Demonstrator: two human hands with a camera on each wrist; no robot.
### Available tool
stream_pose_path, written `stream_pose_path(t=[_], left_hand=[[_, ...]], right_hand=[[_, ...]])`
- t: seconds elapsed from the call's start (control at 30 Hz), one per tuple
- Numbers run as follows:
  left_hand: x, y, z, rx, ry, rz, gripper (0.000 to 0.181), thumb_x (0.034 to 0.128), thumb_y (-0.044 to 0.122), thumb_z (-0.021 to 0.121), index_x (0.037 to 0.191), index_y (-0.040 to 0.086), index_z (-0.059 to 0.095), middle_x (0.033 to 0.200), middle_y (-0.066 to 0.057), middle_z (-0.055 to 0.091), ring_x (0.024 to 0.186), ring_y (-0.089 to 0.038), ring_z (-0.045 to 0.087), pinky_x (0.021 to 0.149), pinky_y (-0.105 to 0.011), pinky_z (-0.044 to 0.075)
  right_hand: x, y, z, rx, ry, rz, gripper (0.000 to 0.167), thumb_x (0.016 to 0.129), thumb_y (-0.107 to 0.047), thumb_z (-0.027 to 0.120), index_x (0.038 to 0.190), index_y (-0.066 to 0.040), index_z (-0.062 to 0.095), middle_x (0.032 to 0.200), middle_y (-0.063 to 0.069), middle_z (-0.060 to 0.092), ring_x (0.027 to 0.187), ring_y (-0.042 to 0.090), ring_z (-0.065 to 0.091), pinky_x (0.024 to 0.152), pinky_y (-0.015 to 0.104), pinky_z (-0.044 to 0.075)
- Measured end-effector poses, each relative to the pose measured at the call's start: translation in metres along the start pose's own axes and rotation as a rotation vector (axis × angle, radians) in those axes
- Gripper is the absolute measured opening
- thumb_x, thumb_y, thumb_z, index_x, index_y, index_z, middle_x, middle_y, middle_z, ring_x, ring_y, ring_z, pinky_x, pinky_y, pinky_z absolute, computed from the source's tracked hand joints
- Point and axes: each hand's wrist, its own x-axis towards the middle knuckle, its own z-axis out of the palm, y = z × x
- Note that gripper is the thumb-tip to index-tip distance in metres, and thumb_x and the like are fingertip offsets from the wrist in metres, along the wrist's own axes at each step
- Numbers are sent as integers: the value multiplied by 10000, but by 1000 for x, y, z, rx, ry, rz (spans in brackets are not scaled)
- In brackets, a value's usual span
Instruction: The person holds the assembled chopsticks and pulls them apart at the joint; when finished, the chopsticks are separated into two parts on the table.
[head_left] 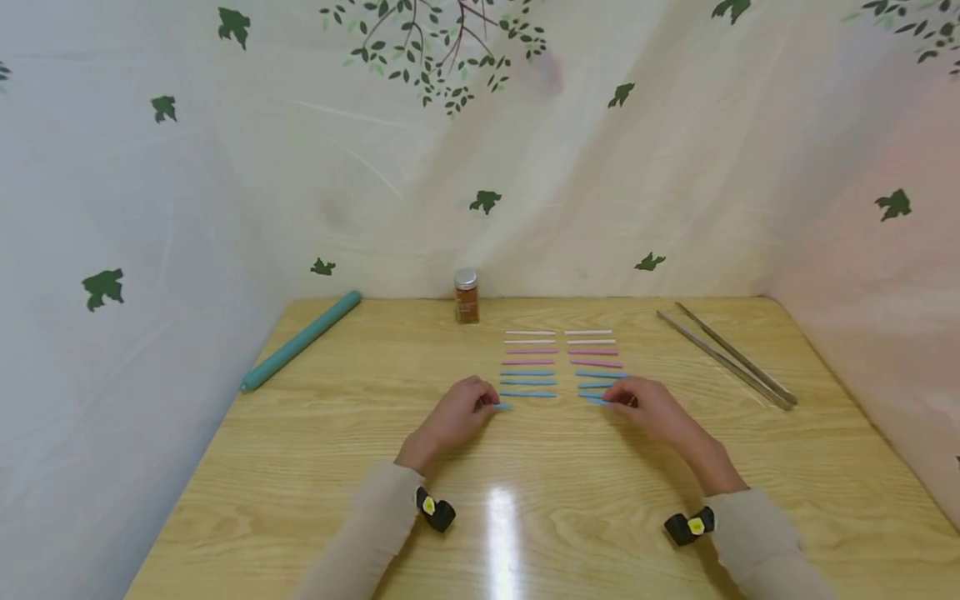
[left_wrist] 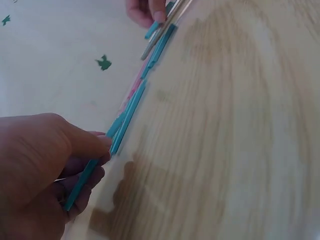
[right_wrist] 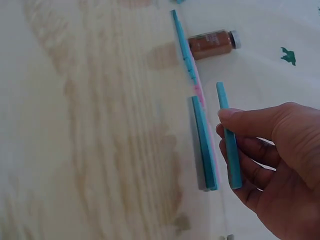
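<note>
My left hand [head_left: 459, 414] pinches a blue stick [left_wrist: 81, 184] between thumb and fingers, at the near left end of the left column of sticks. In my right hand [head_left: 654, 408] another blue stick [right_wrist: 230, 152] is gripped, held above the near end of the right column. Both columns run away from me in matching colours: blue sticks [head_left: 528, 395] nearest, then pink sticks [head_left: 529, 362], then white sticks [head_left: 529, 342] farthest. The right fingers partly hide the right column's blue sticks [head_left: 592, 385].
Behind the columns stands a small jar [head_left: 467, 302] of reddish-brown contents with a silver lid. A green rod [head_left: 302, 342] lies at the table's left edge. Long metal tongs [head_left: 727, 358] lie on the right. A leaf-patterned cloth [head_left: 405, 225] encloses the back and sides.
</note>
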Motion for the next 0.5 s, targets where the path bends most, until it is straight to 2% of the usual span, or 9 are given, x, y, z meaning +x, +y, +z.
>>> stream_pose_path(t=[0.27, 0.5], left_hand=[[15, 16, 24, 78, 5, 64, 91, 931, 75, 591, 952, 84, 680, 919, -19, 591, 896, -169, 538, 839, -308, 464], [20, 21, 36, 128, 32, 89, 93, 927, 76, 597, 948, 106, 682, 921, -10, 588, 912, -169, 541, 860, -301, 458]], right_hand=[[4, -1, 11, -13, -90, -4, 86, 903, -43, 628, 950, -85, 686, 885, 0, 635, 781, 106, 535, 678, 258, 469], [4, -1, 11, -38, -92, -20, 96, 894, -46, 640, 937, -103, 703, 892, -9, 641, 799, 106, 560, 681, 268, 483]])
